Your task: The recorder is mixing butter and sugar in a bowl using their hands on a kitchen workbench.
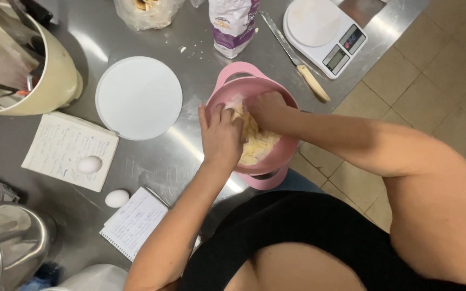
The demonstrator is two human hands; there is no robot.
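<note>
While both hands work inside the pink bowl (252, 94), the scene reads as follows.
Left hand (221, 133): fingers loosely curled, pressed onto the dough at the bowl's near-left rim; no firm clench shows.
Right hand (265, 108): clenched into the dough, fingers buried at the bowl's far side.
Dough (257, 144): pale yellow, lumpy, filling the bowl's bottom between and under both hands.
Bowl: stands on the steel table (179, 156) near its right edge, handle pointing away.
Lid (138, 98): round, white, flat on the table just left of the bowl.
Eggs: one (89, 164) lies on an open notebook (66, 145), another (117, 198) on the table beside a second notebook (133, 221).
Scale (323, 33): white, beyond the bowl.
Knife (295, 56): serrated, between scale and flour bag (233, 24).
</note>
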